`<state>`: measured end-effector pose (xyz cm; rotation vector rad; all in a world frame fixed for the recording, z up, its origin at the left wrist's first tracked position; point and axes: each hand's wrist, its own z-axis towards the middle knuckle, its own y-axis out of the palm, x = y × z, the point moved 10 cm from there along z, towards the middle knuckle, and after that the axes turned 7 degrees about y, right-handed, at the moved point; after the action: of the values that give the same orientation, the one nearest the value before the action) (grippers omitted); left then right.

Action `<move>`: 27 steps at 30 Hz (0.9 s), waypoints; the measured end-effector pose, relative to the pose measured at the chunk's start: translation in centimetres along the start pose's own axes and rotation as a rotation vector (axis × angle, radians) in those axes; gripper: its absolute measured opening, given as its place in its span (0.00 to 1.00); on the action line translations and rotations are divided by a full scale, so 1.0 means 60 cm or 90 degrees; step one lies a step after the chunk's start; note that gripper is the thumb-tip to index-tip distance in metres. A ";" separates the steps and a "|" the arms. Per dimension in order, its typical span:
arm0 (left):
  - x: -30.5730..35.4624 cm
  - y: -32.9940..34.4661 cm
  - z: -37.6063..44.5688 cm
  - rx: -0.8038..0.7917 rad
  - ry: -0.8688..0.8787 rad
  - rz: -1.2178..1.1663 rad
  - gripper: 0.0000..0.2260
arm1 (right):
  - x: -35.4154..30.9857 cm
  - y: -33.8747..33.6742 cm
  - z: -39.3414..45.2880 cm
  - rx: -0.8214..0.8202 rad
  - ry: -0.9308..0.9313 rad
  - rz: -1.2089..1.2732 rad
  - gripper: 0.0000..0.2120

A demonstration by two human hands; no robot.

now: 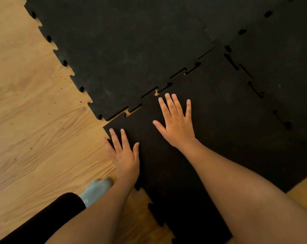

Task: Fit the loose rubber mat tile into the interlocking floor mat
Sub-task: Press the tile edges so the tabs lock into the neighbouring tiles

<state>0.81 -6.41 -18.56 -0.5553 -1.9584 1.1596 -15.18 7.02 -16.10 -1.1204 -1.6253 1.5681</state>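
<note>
The loose black rubber tile lies flat against the black interlocking floor mat. Its toothed upper edge meets the mat's teeth along a diagonal seam, where thin slits and small spots of wood floor still show. A second seam runs along its right side against another mat tile. My right hand lies flat, fingers spread, on the tile just below the upper seam. Flat at the tile's left corner is my left hand, with its thumb side over the tile's edge.
Light wooden floor spreads to the left and below. The mat's free left edge shows jigsaw teeth. A foot in a pale blue sock and a black-clad leg rest on the wood at the lower left.
</note>
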 end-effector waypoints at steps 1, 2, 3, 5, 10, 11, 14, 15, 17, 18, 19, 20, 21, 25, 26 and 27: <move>0.001 -0.002 0.007 0.001 0.004 0.011 0.29 | -0.001 0.001 0.005 0.008 0.001 0.000 0.37; 0.000 -0.003 0.013 0.001 0.008 0.023 0.29 | -0.002 0.003 0.010 0.014 0.004 0.001 0.37; 0.000 -0.005 0.018 -0.001 0.015 0.035 0.29 | -0.003 0.003 0.014 0.020 0.008 0.001 0.37; 0.002 -0.009 0.026 -0.005 0.026 0.057 0.30 | -0.004 0.002 0.020 0.025 0.010 -0.004 0.37; 0.015 -0.018 0.019 -0.002 0.028 0.131 0.30 | -0.007 0.000 0.016 0.022 0.000 -0.005 0.38; 0.023 -0.025 0.022 0.008 0.026 0.148 0.31 | -0.011 -0.004 0.018 0.024 -0.013 -0.008 0.38; 0.080 -0.041 0.057 0.025 0.122 0.218 0.32 | -0.019 -0.023 0.047 0.036 -0.063 -0.043 0.39; 0.100 -0.044 0.077 0.026 0.164 0.236 0.32 | -0.013 -0.029 0.064 0.037 -0.058 -0.055 0.39; 0.123 -0.055 0.123 0.022 0.214 0.256 0.32 | 0.010 -0.036 0.101 0.029 -0.008 -0.061 0.40; 0.130 -0.056 0.144 0.009 0.230 0.263 0.33 | 0.025 -0.037 0.119 0.021 0.022 -0.056 0.40; 0.136 -0.053 0.160 -0.010 0.248 0.272 0.34 | 0.038 -0.036 0.133 0.012 0.046 -0.051 0.41; 0.142 -0.047 0.171 -0.026 0.268 0.280 0.34 | 0.049 -0.034 0.143 0.004 0.057 -0.050 0.42; 0.148 -0.041 0.178 -0.034 0.285 0.284 0.35 | 0.055 -0.032 0.150 -0.002 0.054 -0.054 0.43; 0.150 -0.030 0.186 -0.017 0.288 0.257 0.34 | 0.058 -0.034 0.153 0.040 0.014 -0.026 0.40; 0.149 -0.029 0.187 -0.014 0.290 0.254 0.34 | 0.059 -0.034 0.153 0.056 0.010 -0.010 0.38; 0.149 -0.027 0.189 -0.011 0.294 0.251 0.34 | 0.060 -0.035 0.153 0.068 0.006 0.005 0.36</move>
<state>-13.58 -7.06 -16.75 -1.1459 -1.4988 1.1207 -25.22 6.00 -15.50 -1.0764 -1.5138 1.6324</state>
